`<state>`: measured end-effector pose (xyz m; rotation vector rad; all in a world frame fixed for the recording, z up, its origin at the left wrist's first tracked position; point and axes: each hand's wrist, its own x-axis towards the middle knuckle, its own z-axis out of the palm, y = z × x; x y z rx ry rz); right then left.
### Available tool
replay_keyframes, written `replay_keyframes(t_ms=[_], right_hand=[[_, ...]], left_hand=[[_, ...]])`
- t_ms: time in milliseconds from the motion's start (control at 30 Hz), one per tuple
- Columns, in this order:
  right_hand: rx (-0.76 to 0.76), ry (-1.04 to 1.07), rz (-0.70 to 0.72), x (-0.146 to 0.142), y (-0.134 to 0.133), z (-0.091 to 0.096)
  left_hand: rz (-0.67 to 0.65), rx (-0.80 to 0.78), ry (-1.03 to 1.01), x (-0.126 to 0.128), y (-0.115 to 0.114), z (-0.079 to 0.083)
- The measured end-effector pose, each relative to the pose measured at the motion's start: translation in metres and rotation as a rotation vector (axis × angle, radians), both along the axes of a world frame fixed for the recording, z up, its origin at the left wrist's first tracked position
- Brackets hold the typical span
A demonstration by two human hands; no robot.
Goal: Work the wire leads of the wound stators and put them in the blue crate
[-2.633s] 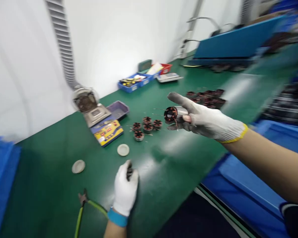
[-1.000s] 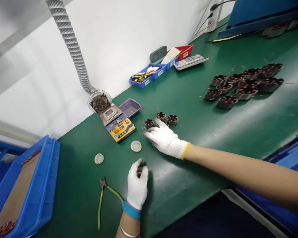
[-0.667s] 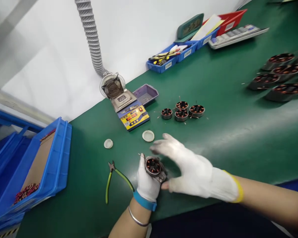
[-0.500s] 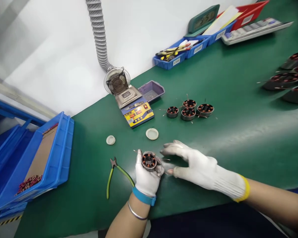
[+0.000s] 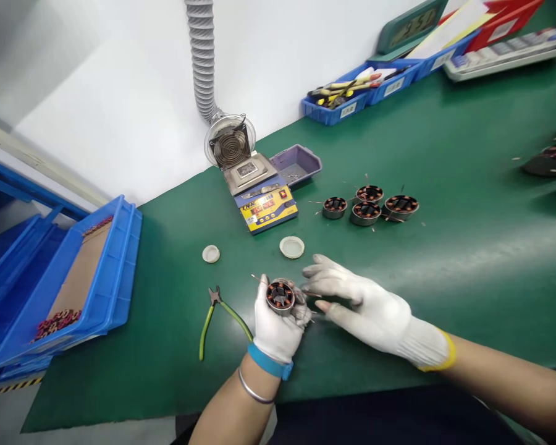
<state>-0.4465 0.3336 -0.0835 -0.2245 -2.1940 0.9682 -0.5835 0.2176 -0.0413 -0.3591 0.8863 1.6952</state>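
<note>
Worktop (image 5: 176, 383), green, smooth. Left hand (image 5: 278, 337), white-gloved, grips dark metal ring-shaped stator with copper windings (image 5: 280, 298) near front edge. Right hand (image 5: 370, 309), white-gloved, fingers and thumb parted beside thin wire lead (image 5: 314, 295); contact cannot be told. Stator probably rigid, fairly heavy, lead easily bent; best held by outer rim. Count: one held, four grouped stators (image 5: 366, 214) nearer back edge; white shallow dishes (image 5: 291, 247), two.

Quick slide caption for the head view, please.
Gloved left hand holding a copper-wound ring, right hand close by, green-handled pliers lying on the green bench.
</note>
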Motion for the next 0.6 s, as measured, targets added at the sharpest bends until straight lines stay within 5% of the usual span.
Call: replay_keyframes(t_ms=[200, 333, 400, 600], right_hand=[[0.390, 0.158, -0.023, -0.009, 0.009, 0.023], [0.492, 0.087, 0.001, -0.010, 0.021, 0.050], [0.557, 0.044, 0.041, -0.010, 0.025, 0.070], [0.609, -0.037, 0.208, -0.009, 0.004, 0.131]], left_hand=[[-0.078, 0.076, -0.009, -0.005, -0.002, -0.010], [-0.647, 0.170, 0.117, -0.015, -0.005, -0.024], [-0.732, 0.231, 0.212, -0.016, -0.008, -0.023], [0.019, 0.309, 0.308, -0.020, -0.010, -0.012]])
